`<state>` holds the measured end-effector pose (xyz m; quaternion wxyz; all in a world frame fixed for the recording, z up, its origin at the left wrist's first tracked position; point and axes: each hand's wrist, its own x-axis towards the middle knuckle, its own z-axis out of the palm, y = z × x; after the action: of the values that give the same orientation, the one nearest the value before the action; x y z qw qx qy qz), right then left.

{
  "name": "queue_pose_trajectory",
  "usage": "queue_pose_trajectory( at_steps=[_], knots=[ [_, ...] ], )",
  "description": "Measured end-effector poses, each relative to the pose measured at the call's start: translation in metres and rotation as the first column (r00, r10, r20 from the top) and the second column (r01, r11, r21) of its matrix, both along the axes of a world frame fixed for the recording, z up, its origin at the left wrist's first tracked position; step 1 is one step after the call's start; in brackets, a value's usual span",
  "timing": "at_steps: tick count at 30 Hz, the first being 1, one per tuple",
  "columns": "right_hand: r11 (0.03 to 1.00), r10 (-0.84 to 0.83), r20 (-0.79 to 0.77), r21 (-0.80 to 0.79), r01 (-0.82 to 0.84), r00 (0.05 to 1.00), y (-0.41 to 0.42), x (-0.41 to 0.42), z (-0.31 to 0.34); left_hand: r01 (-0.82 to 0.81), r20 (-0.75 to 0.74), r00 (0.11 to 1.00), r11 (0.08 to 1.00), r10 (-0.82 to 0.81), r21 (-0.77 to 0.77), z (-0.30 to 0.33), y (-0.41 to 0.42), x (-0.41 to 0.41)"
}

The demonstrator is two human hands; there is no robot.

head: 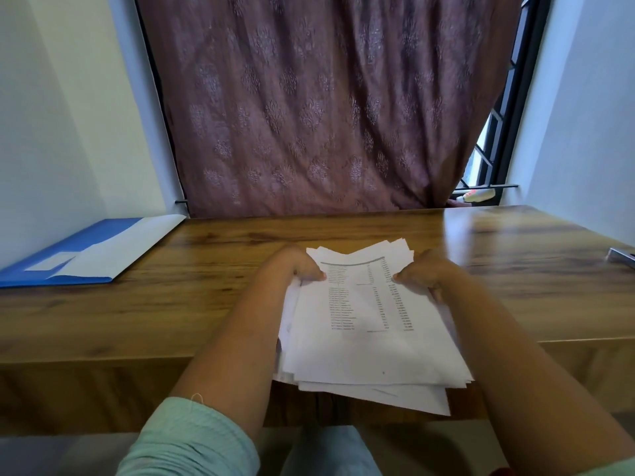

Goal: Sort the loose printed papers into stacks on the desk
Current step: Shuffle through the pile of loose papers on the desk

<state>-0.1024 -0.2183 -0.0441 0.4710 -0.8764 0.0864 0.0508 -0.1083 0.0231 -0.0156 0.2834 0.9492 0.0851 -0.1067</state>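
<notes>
A loose bundle of white printed papers is held above the near edge of the wooden desk. Its top sheet shows a table of small text and numbers. The sheets are uneven and fan out at the far and near ends. My left hand grips the bundle's left edge, thumb on top. My right hand grips the right edge the same way. The bundle's near end overhangs the desk front toward my lap.
A blue folder with white sheets on it lies at the desk's far left. A metallic object sits at the right edge. A patterned maroon curtain hangs behind the desk, with a window frame at its right.
</notes>
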Motion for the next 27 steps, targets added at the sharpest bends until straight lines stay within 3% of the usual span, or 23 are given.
queue_pose_trajectory(
  at_steps=[4,8,10,13,14,16,17,19,21,23,25,27],
  knots=[
    [0.988,0.034,0.046,-0.152,-0.026,0.998,0.018,-0.004,0.004,-0.073,-0.088,0.995,0.923,0.042,-0.377,-0.004,0.010,-0.002],
    [0.973,0.064,0.057,-0.225,-0.050,0.996,0.017,-0.001,0.004,-0.127,-0.055,0.992,0.862,0.115,-0.491,-0.006,0.013,-0.007],
    [0.983,0.033,0.084,-0.185,-0.017,0.996,0.011,0.000,-0.001,-0.124,-0.052,0.992,0.815,0.114,-0.566,-0.005,0.016,-0.008],
    [0.944,0.035,0.109,-0.331,0.003,0.993,0.000,0.003,-0.004,-0.033,0.105,0.982,0.691,0.156,-0.722,0.000,0.021,-0.010],
    [0.961,0.033,0.121,-0.278,0.001,0.992,-0.002,0.000,-0.003,0.033,0.207,0.959,0.648,0.194,-0.761,0.003,0.023,-0.010],
    [0.990,0.039,0.089,0.132,-0.051,0.995,-0.004,-0.007,0.003,0.194,0.395,0.884,0.572,0.250,-0.797,0.014,0.022,-0.013],
    [0.921,0.114,0.093,0.364,-0.140,0.989,-0.006,-0.009,0.007,0.277,0.470,0.844,0.539,0.259,-0.795,0.021,0.021,-0.018],
    [0.771,0.205,0.227,0.562,-0.300,0.952,-0.009,-0.010,0.017,0.414,0.612,0.750,0.544,0.251,-0.730,0.039,0.019,-0.025],
    [0.783,0.110,0.383,0.535,-0.317,0.917,-0.005,-0.007,0.032,0.496,0.766,0.606,0.650,0.216,-0.576,0.057,0.016,-0.029],
    [0.875,-0.045,0.568,0.420,-0.242,0.822,0.002,-0.005,0.055,0.516,0.886,0.420,0.752,0.195,-0.410,0.075,0.009,-0.033],
    [0.936,-0.143,0.758,0.312,-0.162,0.636,0.008,-0.008,0.080,0.514,0.945,0.236,0.796,0.227,-0.320,0.094,0.000,-0.034],
    [0.961,-0.185,0.880,0.255,-0.107,0.438,0.012,-0.011,0.098,0.506,0.949,0.124,0.804,0.289,-0.311,0.110,-0.010,-0.036]
  ],
)
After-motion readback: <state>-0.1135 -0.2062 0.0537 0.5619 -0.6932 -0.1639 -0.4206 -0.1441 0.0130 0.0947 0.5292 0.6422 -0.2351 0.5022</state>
